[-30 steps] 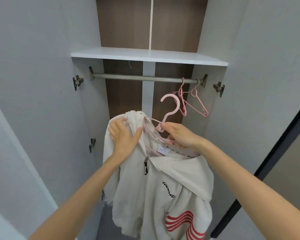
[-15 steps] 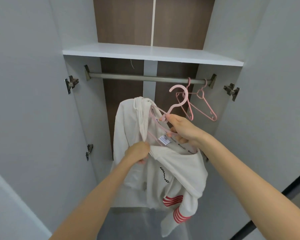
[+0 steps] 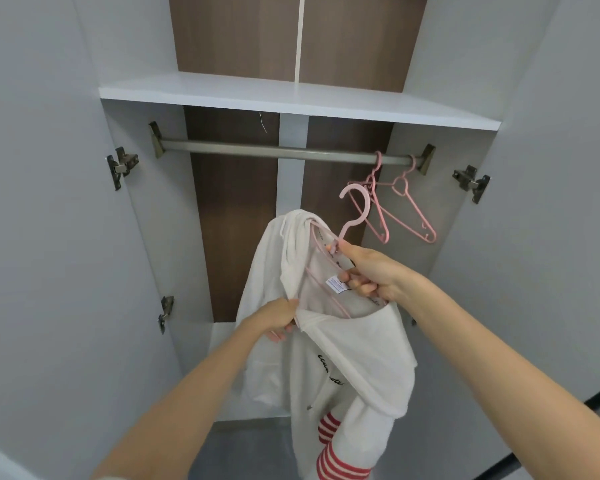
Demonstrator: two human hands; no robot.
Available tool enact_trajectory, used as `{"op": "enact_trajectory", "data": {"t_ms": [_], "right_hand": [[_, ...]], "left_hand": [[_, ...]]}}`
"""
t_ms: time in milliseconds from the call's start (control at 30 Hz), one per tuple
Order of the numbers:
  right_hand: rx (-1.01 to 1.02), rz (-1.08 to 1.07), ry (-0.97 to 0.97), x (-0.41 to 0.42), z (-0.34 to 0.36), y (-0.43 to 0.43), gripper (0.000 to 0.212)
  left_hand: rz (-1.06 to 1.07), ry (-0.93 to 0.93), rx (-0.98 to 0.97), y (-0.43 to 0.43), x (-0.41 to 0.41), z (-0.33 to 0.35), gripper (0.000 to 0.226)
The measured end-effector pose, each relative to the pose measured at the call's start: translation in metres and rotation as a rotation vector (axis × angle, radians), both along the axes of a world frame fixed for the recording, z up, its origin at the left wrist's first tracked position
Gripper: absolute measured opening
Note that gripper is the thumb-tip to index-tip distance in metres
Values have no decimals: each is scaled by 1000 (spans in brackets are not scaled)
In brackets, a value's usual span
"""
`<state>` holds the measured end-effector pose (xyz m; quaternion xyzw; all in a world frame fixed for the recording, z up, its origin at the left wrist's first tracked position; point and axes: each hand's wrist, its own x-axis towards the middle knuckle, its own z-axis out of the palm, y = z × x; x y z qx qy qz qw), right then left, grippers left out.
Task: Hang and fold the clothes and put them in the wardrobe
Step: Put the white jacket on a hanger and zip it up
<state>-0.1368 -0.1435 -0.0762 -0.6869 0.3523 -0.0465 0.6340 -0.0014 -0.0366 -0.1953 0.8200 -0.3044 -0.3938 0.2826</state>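
Observation:
A white hooded jacket [image 3: 329, 355] with red stripes and black script hangs on a pink hanger [image 3: 355, 213], held up inside the open wardrobe below the metal rail [image 3: 264, 152]. My right hand [image 3: 371, 271] grips the hanger at the base of its hook, and the hook points up, below the rail. My left hand [image 3: 279, 318] pinches the jacket's front edge near the collar. Much of the hanger's frame is hidden inside the jacket.
Two empty pink hangers [image 3: 404, 206] hang at the rail's right end. A white shelf [image 3: 291, 102] sits just above the rail. The wardrobe doors stand open, with hinges at left [image 3: 122, 166] and right [image 3: 471, 183].
My left hand dropped from the jacket's shoulder to its front edge near the collar. My right hand lifted the hanger closer to the rail.

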Motion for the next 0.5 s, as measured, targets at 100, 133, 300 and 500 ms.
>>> {"op": "enact_trajectory", "data": {"t_ms": [100,133,300,500], "right_hand": [[-1,-34,41,6,-8,-10,26],[17,-50,47,9,-12,-12,26],[106,-148,49,23,-26,-29,27],[176,-227,-6,50,-19,-61,14]], "left_hand": [[-63,-73,-22,-11,5,-2,47],[-74,-102,-39,-15,8,-2,45],[-65,-261,-193,-31,33,10,31],[-32,-267,-316,-50,71,46,16]]}}
